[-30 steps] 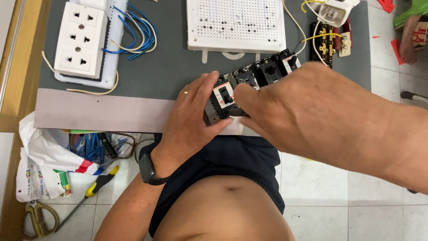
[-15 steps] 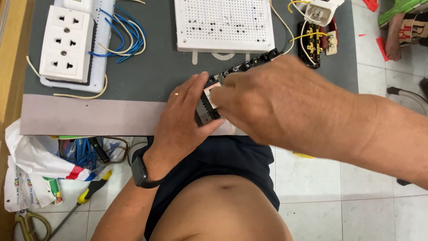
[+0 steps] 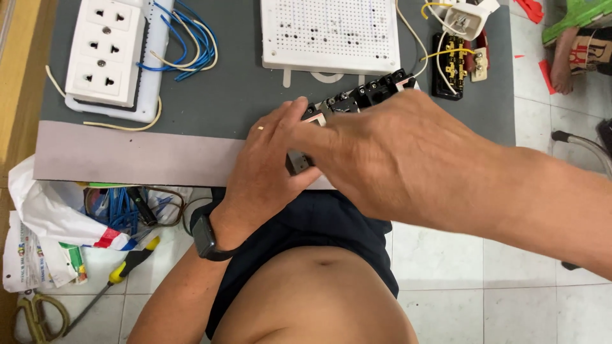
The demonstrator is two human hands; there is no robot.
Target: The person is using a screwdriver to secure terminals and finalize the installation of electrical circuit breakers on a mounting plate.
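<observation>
A black row of switch modules lies on the grey board near its front edge. My left hand wraps the near end of that row, a ring on one finger and a dark watch on the wrist. My right hand reaches in from the right and covers most of the row, its fingers pressed on the near part; what lies under them is hidden. Only the far end of the black row shows, beside the white perforated panel.
A white socket block with blue and white wires sits far left. A black terminal block with yellow wires sits far right. On the tiled floor lie a plastic bag, a yellow-handled screwdriver and scissors.
My right hand has slid left over the black row, hiding the white label that showed earlier. My left hand stays on the near end. The view has shifted slightly.
</observation>
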